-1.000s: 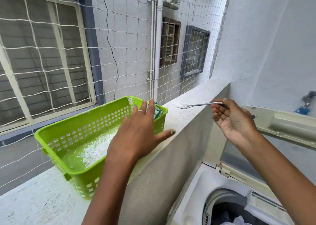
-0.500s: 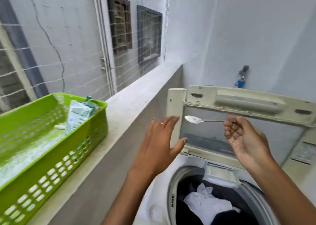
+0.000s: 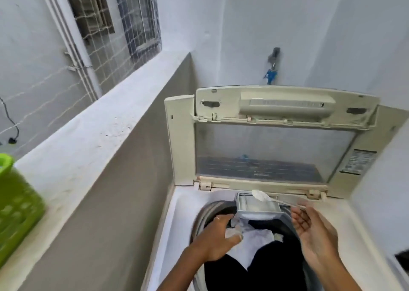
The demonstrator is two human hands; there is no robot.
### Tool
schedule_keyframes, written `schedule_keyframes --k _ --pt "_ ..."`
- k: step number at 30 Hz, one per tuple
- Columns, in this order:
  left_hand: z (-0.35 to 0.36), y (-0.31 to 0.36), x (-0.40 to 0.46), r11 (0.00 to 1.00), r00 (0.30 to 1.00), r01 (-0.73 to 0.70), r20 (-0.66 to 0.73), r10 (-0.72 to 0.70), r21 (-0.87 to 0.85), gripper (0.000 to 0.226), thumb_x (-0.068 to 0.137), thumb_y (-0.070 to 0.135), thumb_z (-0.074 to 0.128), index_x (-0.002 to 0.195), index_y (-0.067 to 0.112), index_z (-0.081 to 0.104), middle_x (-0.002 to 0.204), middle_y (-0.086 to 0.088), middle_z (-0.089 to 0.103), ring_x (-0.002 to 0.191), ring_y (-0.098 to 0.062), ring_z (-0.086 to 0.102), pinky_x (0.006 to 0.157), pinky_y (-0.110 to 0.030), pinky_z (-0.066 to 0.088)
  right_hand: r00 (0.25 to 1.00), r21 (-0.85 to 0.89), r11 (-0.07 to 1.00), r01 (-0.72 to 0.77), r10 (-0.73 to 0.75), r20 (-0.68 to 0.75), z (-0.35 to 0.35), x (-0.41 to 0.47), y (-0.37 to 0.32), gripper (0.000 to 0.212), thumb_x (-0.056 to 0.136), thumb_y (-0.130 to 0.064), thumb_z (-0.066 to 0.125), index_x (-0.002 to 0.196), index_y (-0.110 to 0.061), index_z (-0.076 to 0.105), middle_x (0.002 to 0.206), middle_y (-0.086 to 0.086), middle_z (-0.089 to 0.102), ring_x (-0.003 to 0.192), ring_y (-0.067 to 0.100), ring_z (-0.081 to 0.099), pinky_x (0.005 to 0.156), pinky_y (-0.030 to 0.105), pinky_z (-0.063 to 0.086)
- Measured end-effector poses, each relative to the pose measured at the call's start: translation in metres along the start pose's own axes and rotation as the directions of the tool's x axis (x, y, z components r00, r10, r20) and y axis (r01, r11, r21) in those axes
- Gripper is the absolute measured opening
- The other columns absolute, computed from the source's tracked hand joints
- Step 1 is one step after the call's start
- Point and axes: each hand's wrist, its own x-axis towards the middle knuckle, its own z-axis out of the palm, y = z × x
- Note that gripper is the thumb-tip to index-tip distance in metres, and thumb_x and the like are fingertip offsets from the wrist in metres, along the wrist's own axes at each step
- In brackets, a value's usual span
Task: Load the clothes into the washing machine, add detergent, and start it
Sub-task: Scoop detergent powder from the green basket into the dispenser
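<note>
Holding a spoon (image 3: 262,196) of white powder, the right hand (image 3: 309,226) is poising it over the detergent drawer (image 3: 256,206). The left hand (image 3: 218,235) is reaching beneath that drawer, fingers hidden, grip unclear.

Person, head view, two bare forearms entering from 6 o'clock

- Left hand (image 3: 218,235): bare; thin ring on one finger, toward 12 o'clock of the hand; thumbnail looks pale, polish cannot be told through blur
- Left forearm: bare, no sleeve, no watch or band in view
- Right hand (image 3: 314,231): bare, palm side showing; no ring or band seen
- Right forearm: bare, no sleeve in view, running off toward 5 o'clock
- Edges of both hands are motion-blurred; finer marks cannot be made out
</note>
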Motion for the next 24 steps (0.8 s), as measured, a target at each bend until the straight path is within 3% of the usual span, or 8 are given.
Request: schedule_keyframes --k 2,5,7,9,13,20,24 --pt "0.009 -0.007 0.011 0.999 0.998 0.027 0.066 -0.024 -0.042 0.062 0.092 0.036 0.055 0.146 0.016 0.032 0.149 -0.001 0.035 0.135 -0.012 0.036 0.1 -0.014 0.027 0.999 -0.002 1.0 -0.019 0.019 -0.043 -0.007 0.009 0.012 0.054 0.099 -0.008 0.041 0.056 -0.013 0.073 0.05 0.002 0.066 0.045 0.003 0.062 0.048 0.011 0.051" --pt "0.018 -0.015 0.023 0.997 0.991 0.044 0.129 -0.035 -0.06 0.069 0.091 0.04 0.054 0.149 0.016 0.025 0.152 -0.002 0.031 0.137 -0.013 0.033 0.109 -0.02 0.028 0.994 -0.021 0.999 -0.04 0.037 -0.103 -0.013 0.018 0.027 0.032 0.1 -0.009 0.038 0.079 -0.01 0.062 0.049 0.0 0.066 0.045 0.003 0.062 0.047 0.011 0.05" --pt "0.023 -0.022 0.033 0.996 0.988 0.052 0.146 -0.041 -0.074 0.064 0.094 0.034 0.053 0.149 0.019 0.023 0.147 0.005 0.034 0.135 -0.01 0.033 0.106 -0.013 0.028 0.99 -0.038 0.999 -0.036 0.031 -0.135 -0.018 0.023 0.037 0.023 0.099 -0.009 0.04 0.085 -0.011 0.059 0.051 0.001 0.067 0.046 0.003 0.062 0.049 0.011 0.051" --pt "0.028 -0.027 0.04 0.993 0.988 0.05 0.152 -0.034 -0.105 0.061 0.094 0.033 0.053 0.147 0.021 0.026 0.144 0.006 0.036 0.134 -0.01 0.035 0.107 -0.015 0.03 0.988 -0.054 0.998 -0.036 0.027 -0.153 -0.024 0.025 0.046 0.022 0.099 -0.009 0.041 0.087 -0.01 0.059 0.054 0.0 0.068 0.048 0.003 0.063 0.052 0.011 0.053" --pt "0.035 -0.033 0.051 0.985 0.979 0.104 0.191 -0.077 -0.136 0.068 0.095 0.039 0.05 0.151 0.021 0.016 0.152 0.003 0.027 0.137 -0.014 0.031 0.109 -0.024 0.027 0.988 -0.061 0.996 -0.062 0.053 -0.146 -0.03 0.023 0.053 0.021 0.098 -0.007 0.041 0.089 -0.009 0.06 0.058 0.002 0.07 0.053 0.005 0.066 0.056 0.013 0.054" --pt "0.042 -0.039 0.055 0.974 0.974 0.136 0.206 -0.098 -0.18 0.066 0.095 0.041 0.051 0.15 0.021 0.02 0.152 0.002 0.03 0.135 -0.014 0.034 0.112 -0.028 0.029 0.994 -0.098 0.991 -0.092 0.084 -0.076 -0.041 0.017 0.061 0.023 0.099 -0.006 0.039 0.095 -0.007 0.061 0.068 0.001 0.073 0.062 0.006 0.069 0.06 0.013 0.055" --pt "0.042 -0.042 0.051 0.968 0.97 0.16 0.214 -0.117 -0.193 0.071 0.094 0.042 0.05 0.152 0.02 0.017 0.154 0.001 0.029 0.138 -0.014 0.033 0.114 -0.028 0.027 0.992 -0.077 0.99 -0.12 0.116 -0.051 -0.047 0.018 0.063 0.045 0.099 -0.006 0.036 0.076 -0.009 0.075 0.071 0.003 0.074 0.066 0.008 0.071 0.061 0.014 0.056"
